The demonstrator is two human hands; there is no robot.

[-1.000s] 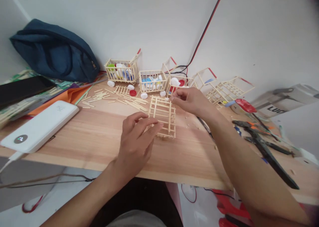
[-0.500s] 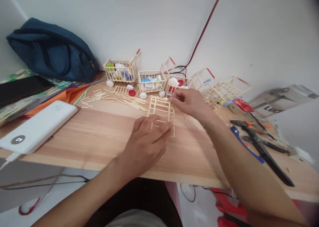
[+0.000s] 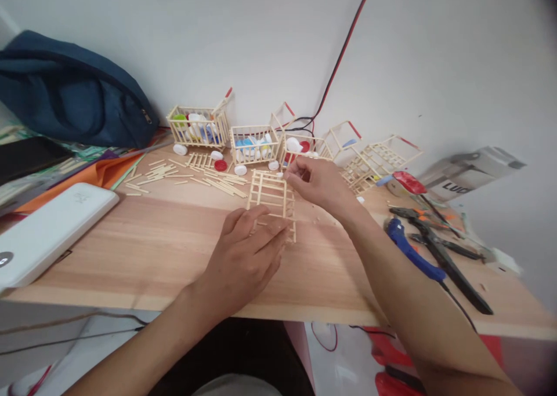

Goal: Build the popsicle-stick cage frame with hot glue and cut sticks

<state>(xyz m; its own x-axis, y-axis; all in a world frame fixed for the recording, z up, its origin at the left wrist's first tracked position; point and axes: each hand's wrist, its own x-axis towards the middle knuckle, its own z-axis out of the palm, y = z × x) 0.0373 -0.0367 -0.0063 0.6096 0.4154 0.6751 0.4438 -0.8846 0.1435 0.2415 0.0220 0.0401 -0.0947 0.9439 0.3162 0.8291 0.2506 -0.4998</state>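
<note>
A small frame of thin wooden sticks point(image 3: 270, 194) stands on the wooden table point(image 3: 152, 251) in front of me. My left hand point(image 3: 247, 257) lies over its near side, fingers curled and pressing on the lower sticks. My right hand point(image 3: 317, 182) pinches the frame's far upper right corner with thumb and fingertips. Loose sticks point(image 3: 191, 175) lie scattered just behind it.
Several finished stick carts point(image 3: 198, 126) holding bottle caps line the wall, unfinished frames point(image 3: 383, 158) to their right. A white power bank point(image 3: 47, 225) and a blue bag point(image 3: 69, 106) are at left. Pliers and cutters point(image 3: 430, 251) lie at right; a red-black cable point(image 3: 343, 54) climbs the wall.
My left hand has slid forward over the frame's near side. The view has shifted a little right and down; my right hand stays pinched on the top corner.
</note>
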